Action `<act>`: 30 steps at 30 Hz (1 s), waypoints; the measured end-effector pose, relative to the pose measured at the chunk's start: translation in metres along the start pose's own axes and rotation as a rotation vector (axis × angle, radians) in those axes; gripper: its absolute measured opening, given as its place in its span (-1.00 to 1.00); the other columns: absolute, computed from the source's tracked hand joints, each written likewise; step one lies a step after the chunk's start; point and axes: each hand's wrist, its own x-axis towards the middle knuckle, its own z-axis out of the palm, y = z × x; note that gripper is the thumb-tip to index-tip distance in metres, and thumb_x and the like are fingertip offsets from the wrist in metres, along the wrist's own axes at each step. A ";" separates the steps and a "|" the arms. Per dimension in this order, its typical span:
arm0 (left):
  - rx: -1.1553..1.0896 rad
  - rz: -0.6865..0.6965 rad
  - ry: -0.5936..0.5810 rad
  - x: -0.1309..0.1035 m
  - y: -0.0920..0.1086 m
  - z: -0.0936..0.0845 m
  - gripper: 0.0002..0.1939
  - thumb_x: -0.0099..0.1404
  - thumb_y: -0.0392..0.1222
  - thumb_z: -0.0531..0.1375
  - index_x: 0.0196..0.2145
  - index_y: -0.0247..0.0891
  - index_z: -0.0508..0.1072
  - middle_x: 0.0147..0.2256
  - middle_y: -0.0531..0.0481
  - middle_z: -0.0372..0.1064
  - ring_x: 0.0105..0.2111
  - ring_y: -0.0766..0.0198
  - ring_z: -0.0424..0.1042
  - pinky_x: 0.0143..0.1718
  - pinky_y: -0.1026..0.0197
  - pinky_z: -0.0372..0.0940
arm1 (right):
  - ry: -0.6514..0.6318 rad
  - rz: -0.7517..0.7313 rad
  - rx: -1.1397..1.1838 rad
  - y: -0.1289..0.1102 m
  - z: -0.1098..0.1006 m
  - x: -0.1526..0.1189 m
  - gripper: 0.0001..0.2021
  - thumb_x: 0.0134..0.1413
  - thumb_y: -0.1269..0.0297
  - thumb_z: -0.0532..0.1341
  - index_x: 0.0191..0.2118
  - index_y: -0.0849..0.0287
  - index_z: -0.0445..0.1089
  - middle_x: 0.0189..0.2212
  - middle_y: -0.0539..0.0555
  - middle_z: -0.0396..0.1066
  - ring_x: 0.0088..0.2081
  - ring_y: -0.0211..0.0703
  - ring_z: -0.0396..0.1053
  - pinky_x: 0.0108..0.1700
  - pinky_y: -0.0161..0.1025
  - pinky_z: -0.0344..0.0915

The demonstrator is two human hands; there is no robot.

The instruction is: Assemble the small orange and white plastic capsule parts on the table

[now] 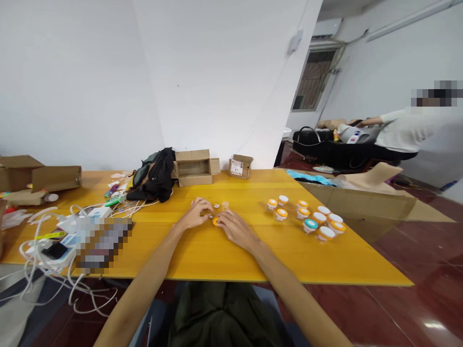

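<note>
My left hand is low over the middle of the table, fingers curled and drawn together around something small and pale at their tips, too small to name. Across from it, my right hand has its bent fingers on an orange jar lid, partly covered by them. Just beyond the hands lies a small white piece with dark marks. A clear, open-looking jar stands beside that piece, behind my right hand.
Several clear jars with orange, white and teal lids stand to the right. Cardboard boxes and a black bag line the back. Cables and power strips clutter the left. A person sits at far right.
</note>
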 end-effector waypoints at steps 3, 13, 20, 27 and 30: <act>0.005 -0.011 -0.025 -0.001 0.002 0.000 -0.92 0.21 -0.27 0.20 -0.35 -0.15 0.51 -0.18 -0.01 0.44 -0.05 0.11 0.23 0.07 0.00 0.08 | 0.020 0.009 0.021 0.002 0.002 0.000 -0.86 0.25 0.42 0.07 -0.27 0.11 0.35 -0.26 0.10 0.46 -0.19 -0.09 0.37 -0.13 -0.13 0.34; 0.011 -0.016 -0.051 -0.001 0.003 0.001 -0.87 0.22 -0.27 0.20 -0.29 -0.10 0.52 -0.15 0.00 0.44 -0.03 0.11 0.22 0.10 -0.03 0.07 | -0.055 0.151 0.006 0.006 0.005 -0.004 -0.89 0.21 0.35 0.14 -0.18 0.10 0.39 -0.23 0.12 0.46 -0.14 -0.06 0.37 -0.07 -0.12 0.30; 0.025 0.013 -0.074 -0.001 0.010 0.003 -0.90 0.24 -0.24 0.20 -0.33 -0.12 0.53 -0.16 -0.02 0.43 -0.03 0.10 0.22 0.09 -0.02 0.05 | -0.052 0.130 0.036 0.003 0.002 -0.001 -0.94 0.18 0.34 0.19 -0.24 0.12 0.40 -0.24 0.11 0.45 -0.13 -0.06 0.35 -0.04 -0.09 0.29; 0.021 0.030 -0.109 0.000 0.009 0.006 -0.94 0.22 -0.19 0.24 -0.34 -0.11 0.54 -0.18 -0.01 0.44 -0.04 0.11 0.22 0.09 -0.01 0.06 | -0.054 0.175 0.079 0.003 0.002 0.000 -0.96 0.14 0.35 0.24 -0.26 0.13 0.39 -0.25 0.09 0.43 -0.17 -0.08 0.35 -0.08 -0.12 0.29; 0.024 0.033 -0.104 0.000 0.009 0.004 -0.93 0.22 -0.20 0.23 -0.35 -0.11 0.54 -0.17 -0.01 0.44 -0.04 0.11 0.23 0.09 0.00 0.06 | -0.045 0.184 0.123 0.002 0.001 0.000 -0.96 0.14 0.32 0.25 -0.27 0.12 0.39 -0.26 0.07 0.42 -0.19 -0.10 0.36 -0.10 -0.14 0.29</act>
